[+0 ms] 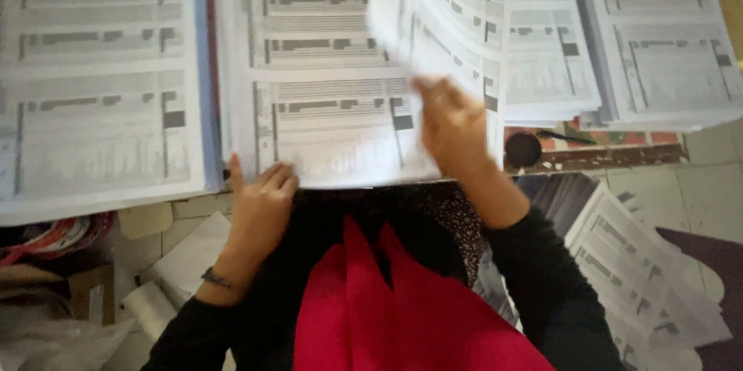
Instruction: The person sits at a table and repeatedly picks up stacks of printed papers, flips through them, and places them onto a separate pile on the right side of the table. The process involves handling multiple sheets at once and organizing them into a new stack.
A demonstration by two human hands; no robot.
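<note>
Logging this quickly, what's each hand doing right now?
Left hand: open, resting flat on the middle paper stack.
Right hand: holding a lifted printed sheet.

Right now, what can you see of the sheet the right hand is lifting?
The lifted sheet is thin white paper printed with grey table-like blocks and small dark bars. It is motion-blurred, tilted up off the middle stack, its lower part pinched by the right hand. The left hand rests on that stack's near edge, apart from the sheet.
</note>
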